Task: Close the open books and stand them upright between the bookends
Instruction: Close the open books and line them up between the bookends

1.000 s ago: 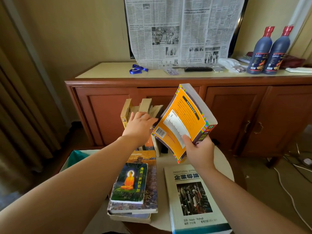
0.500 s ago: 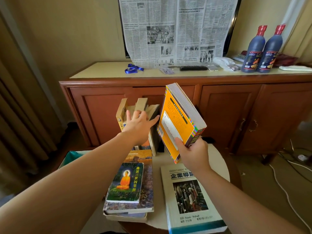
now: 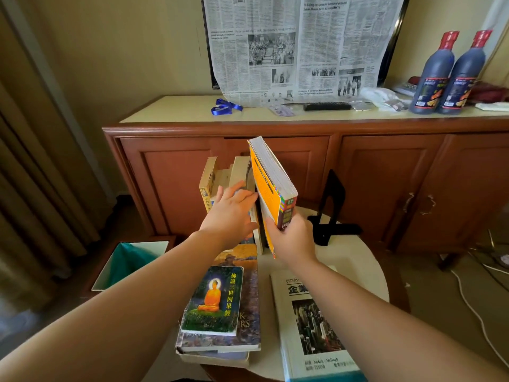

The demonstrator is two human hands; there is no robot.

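Orange book point(image 3: 271, 194), closed, gripped at its lower corner by the right hand point(image 3: 293, 238), tilted nearly upright just beside the standing books point(image 3: 220, 180) at the back of the round surface point(image 3: 360, 260). Left hand point(image 3: 230, 216) spread flat against those books, holding nothing, bracing them. Black bookend point(image 3: 332, 199) well apart to the right. Thick paperback: probably moderately heavy, bendy covers, glossy and a little slippery. Best held low across spine and fore-edge, then steadied from the top. Three more books lying flat nearer.
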